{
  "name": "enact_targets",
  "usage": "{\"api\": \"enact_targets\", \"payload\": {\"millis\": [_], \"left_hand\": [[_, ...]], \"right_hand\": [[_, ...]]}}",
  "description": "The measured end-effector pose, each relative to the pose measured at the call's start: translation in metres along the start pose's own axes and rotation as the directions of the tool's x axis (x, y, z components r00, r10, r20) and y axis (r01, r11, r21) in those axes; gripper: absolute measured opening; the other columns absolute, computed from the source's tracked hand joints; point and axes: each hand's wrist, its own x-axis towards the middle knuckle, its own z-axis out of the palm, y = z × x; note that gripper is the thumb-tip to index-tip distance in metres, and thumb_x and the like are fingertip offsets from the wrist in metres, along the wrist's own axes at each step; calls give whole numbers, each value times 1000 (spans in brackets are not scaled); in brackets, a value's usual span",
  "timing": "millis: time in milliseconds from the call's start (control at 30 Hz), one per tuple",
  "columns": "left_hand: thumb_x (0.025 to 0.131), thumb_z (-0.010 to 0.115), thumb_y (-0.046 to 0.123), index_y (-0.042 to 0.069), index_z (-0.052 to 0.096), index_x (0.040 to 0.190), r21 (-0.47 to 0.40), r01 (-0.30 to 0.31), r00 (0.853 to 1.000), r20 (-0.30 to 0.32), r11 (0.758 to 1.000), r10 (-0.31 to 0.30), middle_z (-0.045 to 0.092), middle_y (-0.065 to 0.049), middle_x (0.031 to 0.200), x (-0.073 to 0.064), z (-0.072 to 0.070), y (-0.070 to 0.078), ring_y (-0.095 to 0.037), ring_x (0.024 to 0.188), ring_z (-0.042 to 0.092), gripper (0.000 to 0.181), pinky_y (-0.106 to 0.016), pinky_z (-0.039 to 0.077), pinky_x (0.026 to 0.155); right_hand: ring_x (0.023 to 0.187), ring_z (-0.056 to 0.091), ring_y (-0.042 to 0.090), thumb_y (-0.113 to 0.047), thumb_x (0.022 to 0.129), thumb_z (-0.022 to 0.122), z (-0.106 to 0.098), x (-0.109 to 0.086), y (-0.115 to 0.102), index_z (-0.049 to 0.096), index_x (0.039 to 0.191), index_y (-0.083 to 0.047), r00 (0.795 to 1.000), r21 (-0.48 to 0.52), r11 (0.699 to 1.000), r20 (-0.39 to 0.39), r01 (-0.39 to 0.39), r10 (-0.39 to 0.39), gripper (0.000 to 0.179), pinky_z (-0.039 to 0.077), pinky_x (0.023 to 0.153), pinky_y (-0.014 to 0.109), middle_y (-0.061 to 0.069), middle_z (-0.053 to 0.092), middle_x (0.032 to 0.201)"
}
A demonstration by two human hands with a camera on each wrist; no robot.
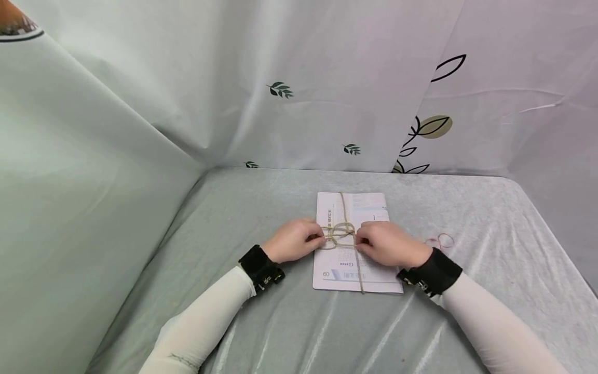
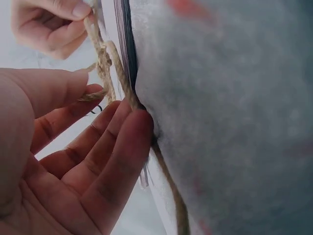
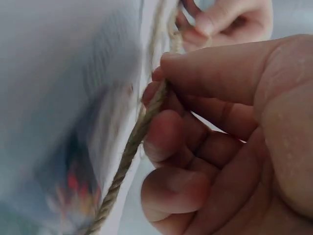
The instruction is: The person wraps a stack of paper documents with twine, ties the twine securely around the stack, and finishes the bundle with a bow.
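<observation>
A flat stack of folded newspapers (image 1: 336, 283) lies on the cloth-covered table, with jute twine (image 1: 359, 270) running lengthwise over it. Loops of a twine bow (image 1: 343, 228) spread across its middle. At the left edge of the stack, my left hand (image 1: 293, 240) pinches a twine loop between thumb and forefinger; its other fingers are loosely bent beside the paper edges in the left wrist view. My right hand (image 1: 391, 243) is over the right half of the stack. Its thumb and forefinger pinch twine (image 3: 129, 149) near the knot, the fingertips partly hiding it.
A thin pink-red string (image 1: 446, 240) lies in loops on the grey tablecloth (image 1: 261, 202), just right of my right wrist. Pale curtains (image 1: 327, 119) with leaf prints hang behind the table and along its left side.
</observation>
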Motion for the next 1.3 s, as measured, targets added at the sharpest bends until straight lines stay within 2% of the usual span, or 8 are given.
{"api": "enact_targets", "payload": {"millis": [200,433,633,833,1000,1100,1200,1300], "left_hand": [[108,74,16,14,80,104,85,-28,1000,10,996,28,71,2,101,-1,-1,5,-10,82,60,8,-28,51,72],[109,73,17,17,79,103,198,4,1000,17,980,-8,69,4,97,-1,0,3,-9,77,58,8,-29,49,67],[109,70,14,18,71,97,281,-26,998,57,959,10,62,5,89,6,-3,6,-10,72,55,12,-32,48,64],[110,67,16,19,70,98,300,3,994,107,954,-36,65,5,90,17,-5,11,-11,74,59,13,-34,50,63],[108,66,14,18,67,99,312,7,991,127,950,-49,62,5,89,21,-1,11,-13,72,57,11,-35,48,60],[108,66,14,17,67,99,318,5,990,132,948,-50,59,3,90,22,1,10,-13,70,54,10,-34,47,58],[109,67,14,16,67,99,315,6,990,130,949,-49,59,3,90,21,2,10,-14,69,54,10,-34,46,58],[109,67,14,17,68,99,314,2,990,131,949,-45,59,3,89,20,4,9,-13,68,53,10,-33,45,57]], "right_hand": [[87,67,15,0,101,74,-16,-4,13,81,102,-9,995,19,994,20,-103,103,12,58,82,43,-2,71,96],[74,60,10,-5,100,67,-22,3,17,74,94,-16,972,9,974,62,-228,227,14,53,78,41,-6,67,85],[68,56,9,-6,96,69,-17,16,12,77,109,-12,969,59,976,147,-209,199,16,51,72,37,-7,65,81],[67,56,8,-6,103,70,-16,26,14,76,93,-17,975,126,975,149,-183,164,16,50,73,36,-8,65,80],[67,59,12,-14,104,73,-10,38,15,78,93,-15,956,192,937,103,-291,276,12,51,70,36,-7,66,78],[61,61,13,-18,104,75,-3,43,15,78,94,-14,932,228,904,85,-362,352,12,52,67,36,-6,67,73],[56,63,15,-20,105,75,5,44,18,78,98,-12,903,280,859,102,-428,417,12,52,60,35,-2,67,67],[53,64,18,-22,105,77,12,43,21,75,112,-7,872,356,798,129,-485,472,17,51,54,35,2,67,67]]}}
